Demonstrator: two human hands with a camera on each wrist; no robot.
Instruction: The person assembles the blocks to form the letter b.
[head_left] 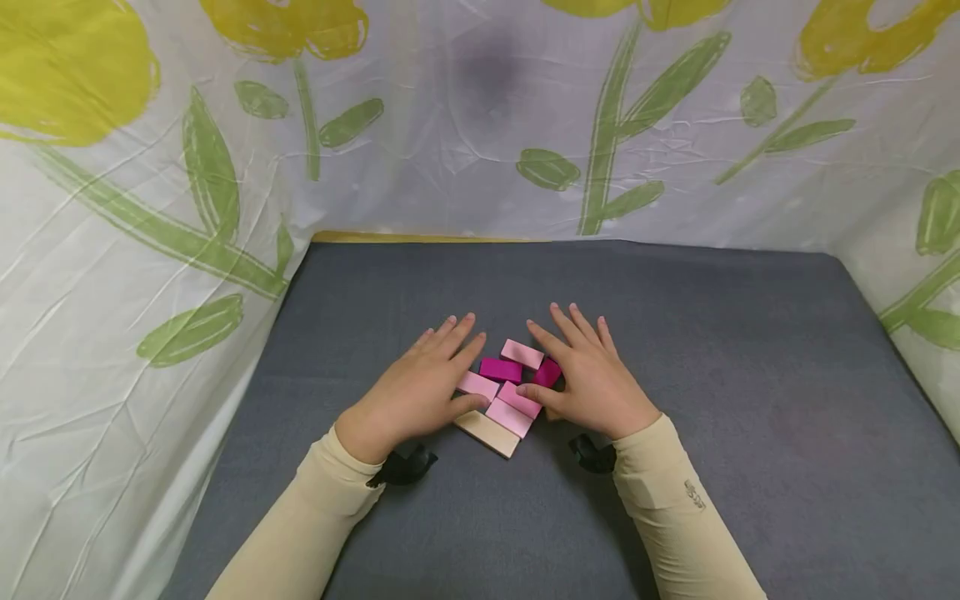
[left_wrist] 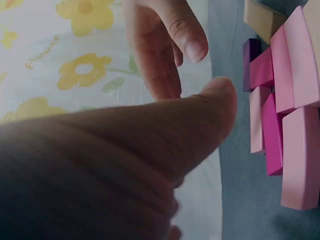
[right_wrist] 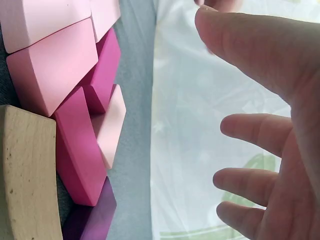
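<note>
Several wooden blocks lie in a close cluster on the grey cloth. A plain wood block [head_left: 489,434] is at the near side, beside a light pink block [head_left: 509,417] and a pink block [head_left: 520,403]. Farther back are a magenta block [head_left: 500,370] and another pale pink block [head_left: 522,354]. My left hand [head_left: 420,387] is spread at the cluster's left side, overlapping its edge. On the right, my right hand [head_left: 596,379] is also spread, its thumb over the pink block. A purple block [right_wrist: 97,215] and another plain wood block [right_wrist: 30,170] show in the right wrist view.
A dark grey cloth [head_left: 750,400] covers the table. White sheeting [head_left: 450,183] with yellow flowers and green leaves hangs behind and at both sides. Black straps [head_left: 592,454] sit at the wrists, below beige sleeves [head_left: 675,492].
</note>
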